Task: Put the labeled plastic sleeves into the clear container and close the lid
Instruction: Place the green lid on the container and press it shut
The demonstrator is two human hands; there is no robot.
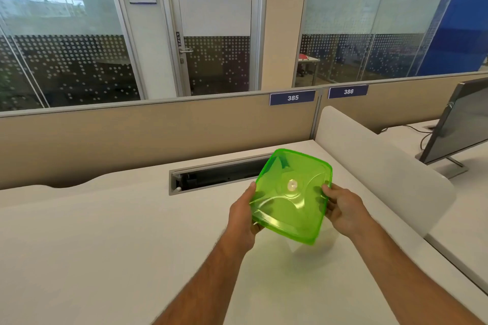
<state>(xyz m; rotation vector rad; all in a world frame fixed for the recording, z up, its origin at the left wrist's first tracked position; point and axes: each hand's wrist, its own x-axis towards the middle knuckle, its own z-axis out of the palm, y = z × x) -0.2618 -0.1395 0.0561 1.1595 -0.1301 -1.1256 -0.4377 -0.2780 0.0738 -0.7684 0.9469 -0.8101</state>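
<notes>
A translucent green square lid (291, 196) with a small round vent in its middle is held tilted above the white desk (105, 245). My left hand (244, 216) grips its left edge and my right hand (343, 208) grips its right edge. A faint clear shape (314, 244) shows just under the lid's near corner; I cannot tell whether it is the container. No labeled plastic sleeves are visible.
An open cable slot (219, 174) runs across the desk behind the lid. A beige partition (158, 129) with tags 385 and 386 backs the desk. A white divider panel (383, 163) stands to the right, with a monitor (459, 124) on the neighbouring desk.
</notes>
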